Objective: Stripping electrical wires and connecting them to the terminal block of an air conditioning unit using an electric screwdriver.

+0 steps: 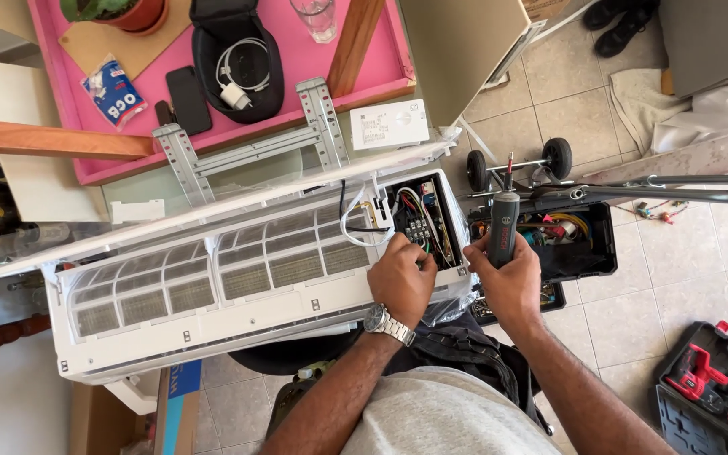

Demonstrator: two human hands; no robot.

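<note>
The left hand has its fingers curled closed, tips down among the wires in the open electrical box at the end of the white air conditioner. The right hand, just beside it, has its fingers closed around a grey electric screwdriver, held upright with the bit above them. Beyond those fingers lies an open black toolbox on the floor.

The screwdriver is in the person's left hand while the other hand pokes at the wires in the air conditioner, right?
Not quite. The head view shows the electric screwdriver in the right hand. It is the left hand that pokes at the wires in the air conditioner.
</note>
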